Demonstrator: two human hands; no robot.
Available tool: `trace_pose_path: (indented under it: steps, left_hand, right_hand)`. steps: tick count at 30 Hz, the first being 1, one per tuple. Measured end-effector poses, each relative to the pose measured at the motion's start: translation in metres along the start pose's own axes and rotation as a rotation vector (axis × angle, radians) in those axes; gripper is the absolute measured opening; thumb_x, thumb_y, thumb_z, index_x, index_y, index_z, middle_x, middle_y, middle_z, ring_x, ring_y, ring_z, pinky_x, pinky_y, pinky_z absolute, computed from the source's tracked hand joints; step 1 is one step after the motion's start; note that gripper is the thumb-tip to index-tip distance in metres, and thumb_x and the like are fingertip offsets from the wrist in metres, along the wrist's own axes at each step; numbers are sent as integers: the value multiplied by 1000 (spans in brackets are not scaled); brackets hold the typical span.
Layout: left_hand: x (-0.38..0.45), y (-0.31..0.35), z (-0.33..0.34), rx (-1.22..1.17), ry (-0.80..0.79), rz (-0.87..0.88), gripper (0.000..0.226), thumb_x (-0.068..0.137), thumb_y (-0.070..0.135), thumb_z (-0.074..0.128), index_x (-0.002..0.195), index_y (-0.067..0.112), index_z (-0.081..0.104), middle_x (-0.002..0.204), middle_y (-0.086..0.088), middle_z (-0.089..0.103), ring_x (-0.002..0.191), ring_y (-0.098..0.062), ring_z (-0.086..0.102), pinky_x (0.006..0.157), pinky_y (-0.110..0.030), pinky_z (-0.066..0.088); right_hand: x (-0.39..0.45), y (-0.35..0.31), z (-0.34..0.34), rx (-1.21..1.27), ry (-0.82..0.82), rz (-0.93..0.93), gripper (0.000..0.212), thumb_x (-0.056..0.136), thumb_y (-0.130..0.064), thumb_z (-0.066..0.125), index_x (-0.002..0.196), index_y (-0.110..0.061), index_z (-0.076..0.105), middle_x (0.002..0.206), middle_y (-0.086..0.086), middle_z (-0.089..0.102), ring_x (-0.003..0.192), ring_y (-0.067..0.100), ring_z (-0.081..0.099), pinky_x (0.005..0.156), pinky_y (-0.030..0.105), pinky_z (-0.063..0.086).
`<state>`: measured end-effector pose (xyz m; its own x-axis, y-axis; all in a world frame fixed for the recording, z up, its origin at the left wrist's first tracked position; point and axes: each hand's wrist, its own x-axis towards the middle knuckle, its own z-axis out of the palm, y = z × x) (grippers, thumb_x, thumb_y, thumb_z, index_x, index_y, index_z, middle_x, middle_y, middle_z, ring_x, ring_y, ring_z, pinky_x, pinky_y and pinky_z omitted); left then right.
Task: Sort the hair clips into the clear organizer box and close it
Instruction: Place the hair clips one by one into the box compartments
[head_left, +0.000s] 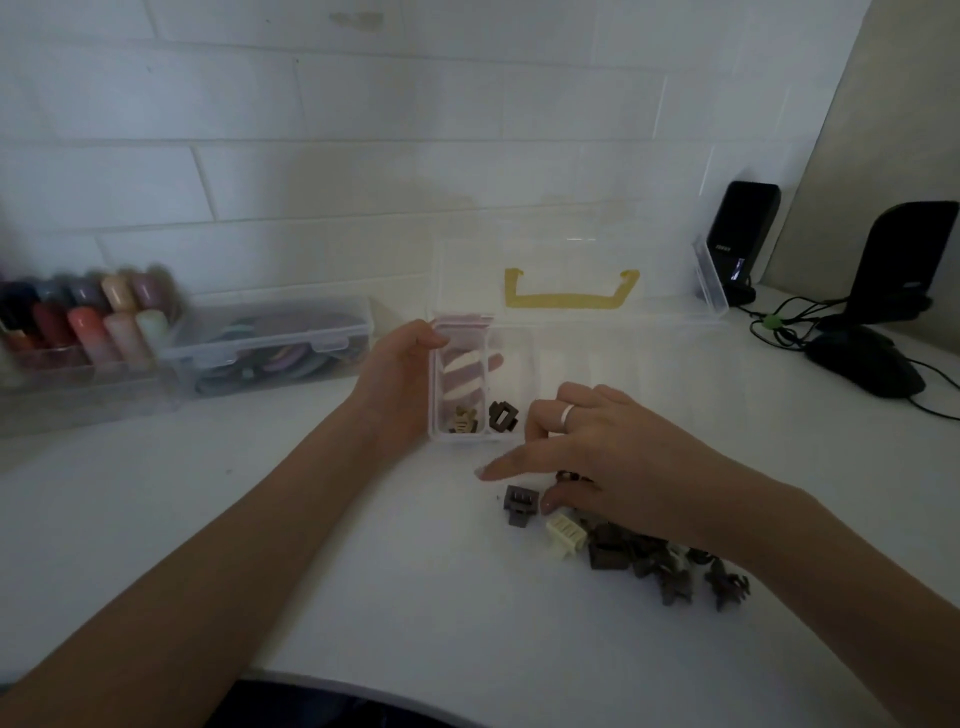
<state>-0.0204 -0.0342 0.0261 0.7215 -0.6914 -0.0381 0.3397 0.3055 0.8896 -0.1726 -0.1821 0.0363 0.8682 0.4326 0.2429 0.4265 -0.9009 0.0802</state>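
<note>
The clear organizer box lies open on the white table, its lid with a yellow handle leaning back against the wall. My left hand grips the box's left end. The leftmost compartment holds a tan clip and striped purple-and-white clips; the one beside it holds a dark brown clip. My right hand hovers over a pile of dark clips, fingers spread, the index finger pointing left. A brown clip and a cream clip lie just under its fingertips.
A closed clear case of coloured items and a tray of small bottles stand at the left by the wall. Black devices and a mouse with cables occupy the right back. The table's front edge runs near my body.
</note>
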Motion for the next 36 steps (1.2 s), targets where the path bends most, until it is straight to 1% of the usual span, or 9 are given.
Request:
trace_pose_path:
  steps: [4, 10, 13, 16, 18, 22, 25, 31, 36]
  left_hand:
    - [3, -1, -1, -18, -17, -12, 65, 63, 21, 48, 126, 10, 53, 136, -15, 53, 114, -28, 59, 108, -53, 27]
    - [1, -1, 0, -14, -63, 5, 85, 45, 23, 69, 128, 9, 54, 132, -14, 56, 112, -27, 61, 110, -53, 28]
    - [2, 0, -2, -32, -77, 0, 101, 35, 24, 77, 132, 7, 51, 139, -16, 52, 117, -29, 59, 110, -55, 26]
    - [1, 0, -1, -26, -78, 13, 107, 28, 26, 79, 130, 8, 51, 140, -16, 50, 120, -31, 57, 108, -54, 28]
    - [1, -1, -1, -22, -79, 8, 110, 29, 26, 79, 133, 7, 49, 138, -18, 51, 120, -32, 57, 107, -53, 29]
    - [0, -5, 4, -23, -114, 0, 104, 32, 26, 79, 129, 4, 50, 122, -16, 57, 104, -30, 62, 102, -49, 33]
    - [0, -5, 4, -22, -110, 4, 105, 35, 25, 78, 133, 2, 48, 134, -20, 53, 118, -34, 56, 109, -53, 28]
    - [2, -7, 4, -13, -88, 12, 71, 52, 16, 59, 122, 6, 56, 127, -18, 55, 114, -32, 58, 110, -56, 26]
    - [5, -8, 5, 15, -80, 15, 63, 49, 17, 59, 111, 7, 59, 109, -12, 60, 99, -28, 61, 98, -46, 38]
  right_hand:
    - [1, -1, 3, 57, 27, 23, 24, 77, -36, 71, 100, -33, 65, 90, -9, 52, 81, 4, 31, 69, 23, 28]
    - [-2, -3, -2, 374, 291, 223, 23, 77, -35, 68, 95, -25, 60, 94, -9, 63, 86, 2, 51, 69, 17, 39]
    - [-4, 3, -1, 319, 464, 374, 20, 80, -31, 62, 98, -25, 59, 90, -10, 63, 80, 1, 52, 63, 15, 35]
    - [-4, 7, -2, 233, 568, 432, 20, 81, -27, 67, 101, -28, 62, 94, -23, 57, 89, 0, 49, 72, 9, 36]
    - [-3, 7, -2, 142, 612, 403, 22, 79, -27, 71, 101, -24, 66, 100, -14, 61, 96, 7, 50, 80, 15, 38]
    - [3, -2, 5, -55, 559, 386, 27, 79, -24, 71, 105, -24, 65, 99, -3, 61, 91, 18, 53, 74, 30, 38]
    - [7, -8, 8, -45, 562, 442, 33, 78, -17, 69, 108, -23, 58, 104, -1, 59, 91, 21, 53, 74, 33, 41]
    - [3, -4, 11, -131, 438, 313, 37, 55, 12, 65, 70, -21, 69, 110, 7, 60, 97, 22, 44, 74, 32, 32]
    - [4, -2, 20, -246, 305, 320, 57, 44, 7, 65, 95, -16, 73, 130, 11, 55, 110, 27, 36, 79, 37, 27]
